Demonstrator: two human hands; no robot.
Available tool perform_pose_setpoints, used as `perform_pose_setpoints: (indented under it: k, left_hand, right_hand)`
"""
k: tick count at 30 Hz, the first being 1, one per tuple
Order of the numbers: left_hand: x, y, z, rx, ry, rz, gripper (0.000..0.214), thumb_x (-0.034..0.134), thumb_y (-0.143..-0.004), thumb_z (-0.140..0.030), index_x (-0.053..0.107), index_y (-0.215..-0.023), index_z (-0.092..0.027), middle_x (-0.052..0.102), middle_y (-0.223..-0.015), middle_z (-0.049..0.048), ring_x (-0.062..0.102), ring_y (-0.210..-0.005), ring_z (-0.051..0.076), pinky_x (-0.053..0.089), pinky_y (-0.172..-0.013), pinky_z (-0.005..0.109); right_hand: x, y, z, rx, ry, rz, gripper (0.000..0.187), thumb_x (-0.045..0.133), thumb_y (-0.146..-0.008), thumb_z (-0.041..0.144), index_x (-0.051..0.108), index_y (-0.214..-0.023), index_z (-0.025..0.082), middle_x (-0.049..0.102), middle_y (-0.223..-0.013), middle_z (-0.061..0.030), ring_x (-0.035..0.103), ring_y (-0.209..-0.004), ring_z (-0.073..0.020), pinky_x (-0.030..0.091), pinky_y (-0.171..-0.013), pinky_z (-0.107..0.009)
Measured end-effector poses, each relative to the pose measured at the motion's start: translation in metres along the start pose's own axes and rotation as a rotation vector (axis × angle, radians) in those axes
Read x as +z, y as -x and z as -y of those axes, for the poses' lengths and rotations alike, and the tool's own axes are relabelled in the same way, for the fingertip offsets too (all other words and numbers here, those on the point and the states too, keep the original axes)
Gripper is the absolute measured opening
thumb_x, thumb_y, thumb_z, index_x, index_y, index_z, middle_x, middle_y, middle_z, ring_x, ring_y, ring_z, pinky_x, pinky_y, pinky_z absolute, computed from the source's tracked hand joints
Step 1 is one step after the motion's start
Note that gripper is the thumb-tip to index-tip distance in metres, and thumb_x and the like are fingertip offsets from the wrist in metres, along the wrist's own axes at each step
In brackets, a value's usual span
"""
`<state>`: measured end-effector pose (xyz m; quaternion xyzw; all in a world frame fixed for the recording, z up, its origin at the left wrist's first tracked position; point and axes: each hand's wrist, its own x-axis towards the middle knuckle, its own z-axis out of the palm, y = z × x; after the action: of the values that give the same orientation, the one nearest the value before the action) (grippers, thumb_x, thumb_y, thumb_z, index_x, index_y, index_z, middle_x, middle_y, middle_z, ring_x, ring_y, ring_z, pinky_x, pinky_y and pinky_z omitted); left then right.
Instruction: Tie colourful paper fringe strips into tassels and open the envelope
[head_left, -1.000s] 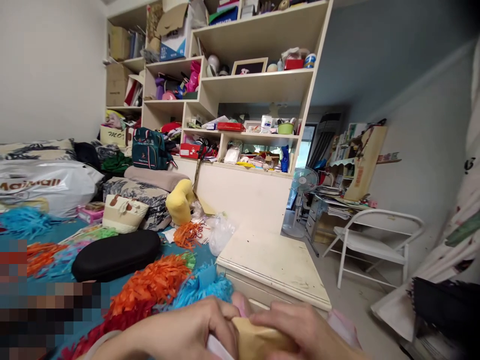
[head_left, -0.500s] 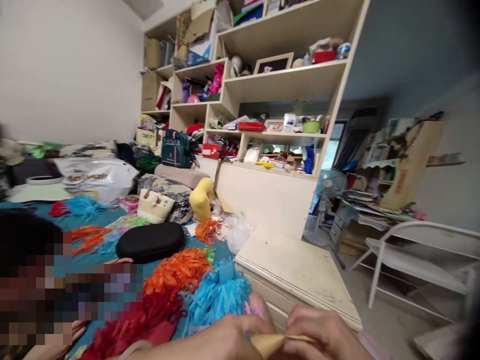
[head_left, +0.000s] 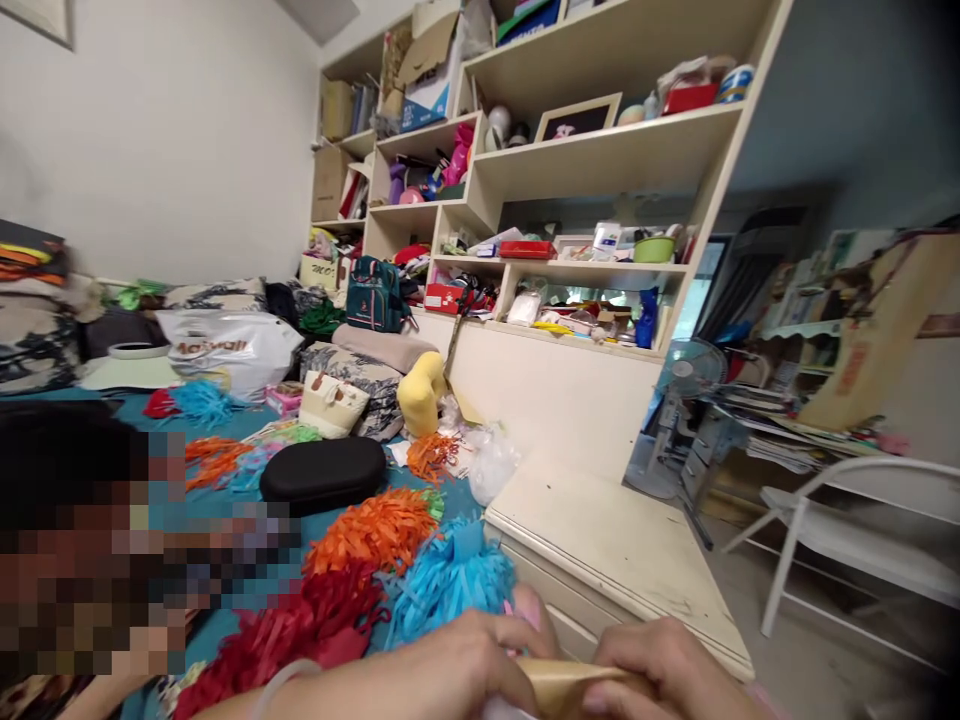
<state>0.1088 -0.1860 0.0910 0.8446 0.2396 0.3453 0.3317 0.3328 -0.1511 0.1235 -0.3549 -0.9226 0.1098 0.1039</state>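
Observation:
At the bottom edge, my left hand [head_left: 465, 665] and my right hand [head_left: 667, 665] are close together, both closed on a tan, paper-like piece [head_left: 559, 682]. It stretches between them, and its lower part is out of frame. My right thumb presses on its near side. A light band circles my left wrist. Just beyond my left hand lies a fluffy blue fringed bundle [head_left: 450, 590]. A dark red fringed bundle [head_left: 315, 620] is left of it, partly behind my left forearm. Behind these sits an orange fringed bundle [head_left: 375, 540].
Another person [head_left: 75, 560], partly blurred out, is at left. On the teal bedcover lie a black case [head_left: 322, 472], a cream bag [head_left: 334, 405] and a yellow cushion [head_left: 421, 392]. A cream cabinet [head_left: 600, 540] stands ahead, with loaded shelves [head_left: 600, 160] behind and a white folding chair [head_left: 862, 530] right.
My view has turned a little left, so things appear farther right. The tan piece shows a broader face between my hands, with my right thumb now visible against it.

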Motion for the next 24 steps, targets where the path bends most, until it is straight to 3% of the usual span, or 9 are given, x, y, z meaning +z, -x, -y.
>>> perform_pose_setpoints:
  k: [4, 6, 8, 10, 13, 17, 19, 22, 24]
  left_hand:
    - [0.004, -0.004, 0.014, -0.013, -0.053, 0.014, 0.041, 0.055, -0.087, -0.04, 0.056, -0.055, -0.015, 0.047, -0.058, -0.0003, 0.046, -0.056, 0.011, 0.032, -0.051, 0.021]
    - [0.007, -0.008, 0.025, 0.032, -0.046, 0.057, 0.049, 0.05, -0.089, -0.048, 0.059, -0.053, -0.015, 0.039, -0.051, -0.0023, 0.038, -0.048, 0.01, 0.025, -0.045, 0.023]
    - [0.009, -0.011, 0.033, 0.063, -0.035, 0.064, 0.053, 0.05, -0.088, -0.053, 0.061, -0.053, -0.015, 0.037, -0.049, -0.0024, 0.038, -0.048, 0.011, 0.023, -0.043, 0.023]
    - [0.01, -0.011, 0.038, 0.049, -0.044, 0.071, 0.054, 0.051, -0.086, -0.056, 0.063, -0.053, -0.015, 0.037, -0.048, -0.0026, 0.038, -0.047, 0.01, 0.024, -0.044, 0.023]
    - [0.011, -0.01, 0.037, -0.011, -0.065, 0.111, 0.052, 0.052, -0.086, -0.055, 0.065, -0.057, -0.015, 0.044, -0.052, -0.001, 0.042, -0.051, 0.011, 0.028, -0.047, 0.022]
    - [0.009, -0.009, 0.028, -0.036, -0.02, 0.084, 0.047, 0.054, -0.085, -0.052, 0.067, -0.059, -0.015, 0.059, -0.07, 0.0046, 0.051, -0.06, 0.013, 0.033, -0.051, 0.022]
    - [0.009, -0.009, 0.023, -0.048, -0.01, 0.046, 0.044, 0.058, -0.084, -0.048, 0.064, -0.056, -0.014, 0.058, -0.068, 0.0039, 0.05, -0.059, 0.012, 0.033, -0.051, 0.022]
    - [0.009, -0.008, 0.017, -0.073, 0.017, -0.004, 0.037, 0.063, -0.082, -0.038, 0.059, -0.054, -0.014, 0.054, -0.061, 0.0011, 0.049, -0.06, 0.011, 0.035, -0.055, 0.021]
    - [0.007, -0.008, 0.018, -0.069, 0.063, 0.028, 0.029, 0.064, -0.08, -0.029, 0.057, -0.056, -0.014, 0.053, -0.062, -0.0002, 0.049, -0.061, 0.011, 0.036, -0.056, 0.021]
  right_hand:
    - [0.001, 0.002, 0.001, -0.052, -0.09, -0.007, 0.028, 0.053, -0.085, 0.024, 0.061, -0.06, 0.016, 0.053, -0.053, 0.0037, 0.045, -0.049, -0.0083, 0.03, -0.047, -0.018]
    - [0.003, 0.004, 0.0, -0.04, -0.159, -0.002, 0.018, 0.058, -0.081, 0.021, 0.065, -0.066, 0.016, 0.055, -0.056, 0.0043, 0.045, -0.05, -0.0077, 0.031, -0.048, -0.017]
    - [0.005, 0.007, 0.0, -0.003, -0.215, -0.033, 0.005, 0.068, -0.072, 0.017, 0.068, -0.078, 0.018, 0.062, -0.065, 0.0045, 0.051, -0.056, -0.0084, 0.035, -0.052, -0.016]
    - [0.01, 0.009, -0.002, -0.003, -0.228, -0.089, 0.017, 0.073, -0.068, 0.014, 0.069, -0.084, 0.02, 0.067, -0.071, 0.004, 0.056, -0.06, -0.0094, 0.038, -0.056, -0.016]
    - [0.016, 0.01, -0.007, -0.08, -0.197, -0.186, 0.002, 0.07, -0.074, 0.017, 0.07, -0.076, 0.019, 0.069, -0.068, 0.0023, 0.06, -0.061, -0.0102, 0.041, -0.06, -0.017]
    - [0.021, 0.006, -0.011, -0.121, -0.187, -0.228, 0.006, 0.068, -0.079, 0.02, 0.069, -0.073, 0.017, 0.069, -0.065, 0.0016, 0.061, -0.058, -0.01, 0.042, -0.058, -0.018]
    - [0.02, 0.003, -0.011, -0.212, -0.17, -0.245, 0.007, 0.065, -0.082, 0.021, 0.069, -0.081, 0.017, 0.07, -0.07, 0.0001, 0.062, -0.062, -0.0105, 0.044, -0.06, -0.019]
    - [0.017, 0.0, -0.011, -0.458, -0.07, -0.298, 0.014, 0.058, -0.089, 0.025, 0.068, -0.094, 0.017, 0.072, -0.085, -0.0044, 0.065, -0.076, -0.0124, 0.048, -0.069, -0.021]
    - [0.014, -0.001, -0.013, -0.595, 0.05, -0.353, 0.016, 0.054, -0.092, 0.026, 0.067, -0.095, 0.018, 0.072, -0.092, -0.006, 0.065, -0.079, -0.0126, 0.049, -0.069, -0.022]
